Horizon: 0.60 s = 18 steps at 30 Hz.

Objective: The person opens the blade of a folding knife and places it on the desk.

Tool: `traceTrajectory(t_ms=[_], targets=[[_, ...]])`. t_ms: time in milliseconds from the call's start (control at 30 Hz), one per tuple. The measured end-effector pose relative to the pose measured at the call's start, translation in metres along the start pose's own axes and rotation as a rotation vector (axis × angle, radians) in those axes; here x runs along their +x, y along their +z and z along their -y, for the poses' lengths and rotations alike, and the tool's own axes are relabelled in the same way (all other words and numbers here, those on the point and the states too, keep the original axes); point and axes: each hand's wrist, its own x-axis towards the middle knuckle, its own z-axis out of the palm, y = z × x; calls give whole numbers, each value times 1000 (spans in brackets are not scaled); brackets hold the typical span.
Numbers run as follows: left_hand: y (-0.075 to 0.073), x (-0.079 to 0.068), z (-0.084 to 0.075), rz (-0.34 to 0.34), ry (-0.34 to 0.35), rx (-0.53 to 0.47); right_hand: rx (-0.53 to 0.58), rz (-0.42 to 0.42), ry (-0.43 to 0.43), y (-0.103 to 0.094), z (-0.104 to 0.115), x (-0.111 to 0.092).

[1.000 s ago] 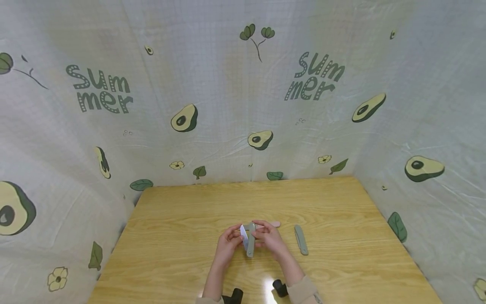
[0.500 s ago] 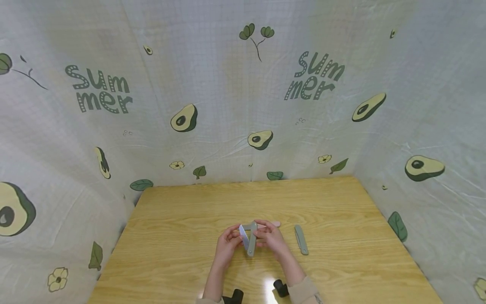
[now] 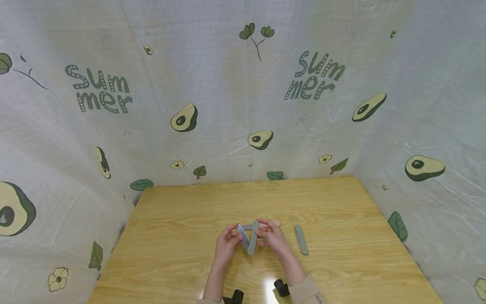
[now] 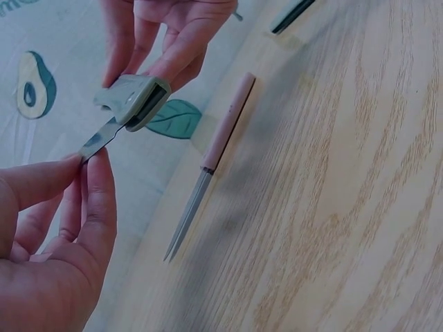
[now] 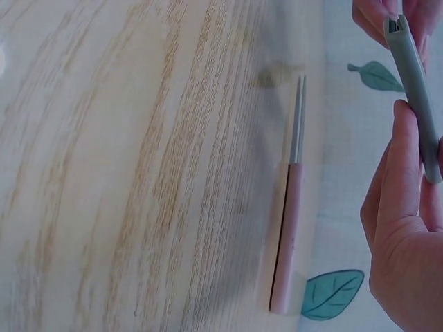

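Observation:
Both hands hold a folding knife (image 3: pixel 253 238) with a grey-green handle and its blade (image 4: pixel 101 140) partly folded out. In the head view blade and handle form a narrow V, hinged at the near end. My left hand (image 3: pixel 226 244) pinches the blade near its tip between thumb and fingers. My right hand (image 3: pixel 272 237) grips the handle (image 5: pixel 413 90) from the right. Behind them on the table lies a pink-handled utensil (image 4: pixel 229 124), its slim grey metal end showing as two thin strips in the wrist views.
A second grey-green folding knife (image 3: pixel 301 240), folded up, lies to the right on the wooden table (image 3: pixel 182 211). Cloth walls (image 3: pixel 228 84) printed with avocados and lettering rise behind and at both sides. Black wrist mounts (image 3: pixel 281 288) show at the near edge.
The V between blade and handle has widened a little. The right hand and the handle's far end have shifted slightly right and away; the blade tip has moved slightly left.

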Motion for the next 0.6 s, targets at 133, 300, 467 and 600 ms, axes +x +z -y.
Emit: traceTrajectory(t_ms=[133, 300, 467, 600], targets=[[-1, 1, 1, -15, -28, -1, 12, -5, 1, 0, 1, -1], [-1, 1, 1, -24, -28, -4, 33, 3, -9, -2, 1, -2], [0, -1, 1, -39, -11, -11, 52, 1, -20, -3, 1, -4], [0, -1, 1, -54, -16, -21, 68, -12, -16, -4, 2, -5]])
